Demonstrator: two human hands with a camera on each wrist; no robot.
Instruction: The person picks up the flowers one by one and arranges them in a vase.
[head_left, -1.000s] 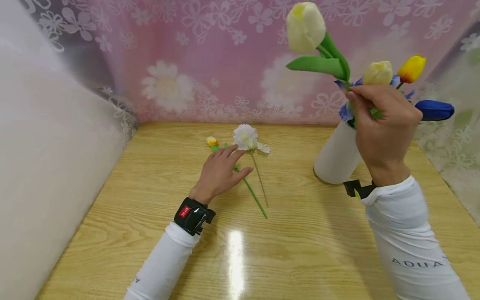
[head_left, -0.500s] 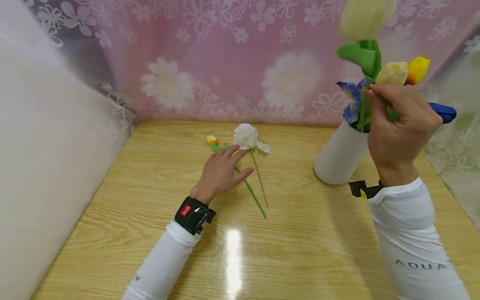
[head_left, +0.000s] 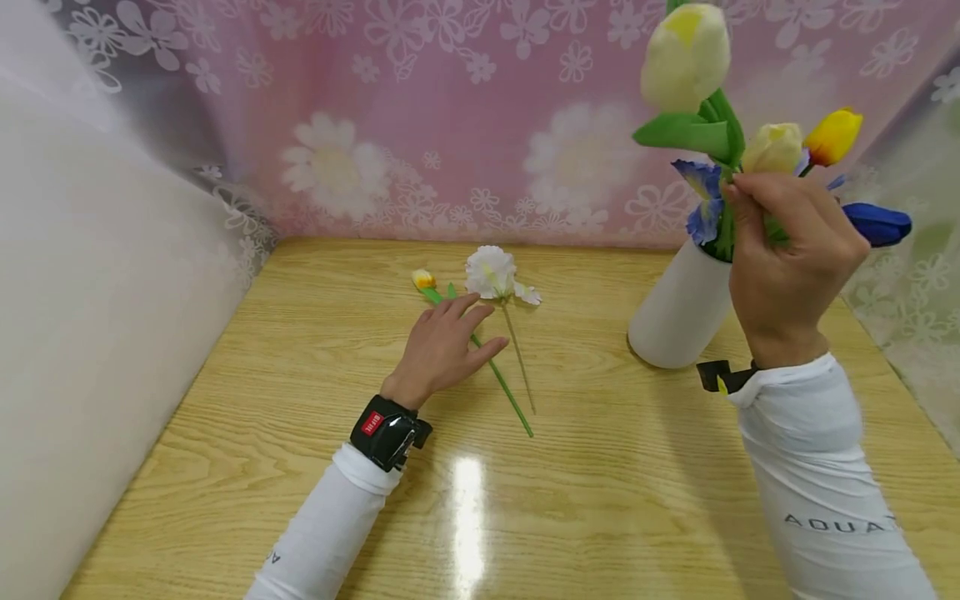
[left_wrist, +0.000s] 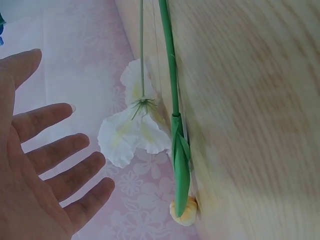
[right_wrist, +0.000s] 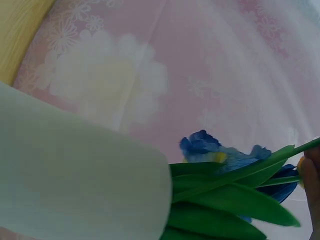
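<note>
Thumb and forefinger of my right hand pinch the green stem of a cream tulip, held upright over the mouth of a white vase. In the right wrist view the stem runs down among the leaves inside the vase rim. The vase also bears a blue iris, a second cream tulip, a yellow tulip and a dark blue tulip. My left hand, fingers spread, hovers above a small yellow-white tulip and beside a white iris.
Both loose flowers lie on the wooden table, stems toward me. A pink floral curtain hangs behind the table, and a pale wall of cloth stands at the left.
My right hand has carried the cream tulip rightward to the vase, its stem now among the other stems; in the last half second the bloom came lower in view. My left hand stays put.
</note>
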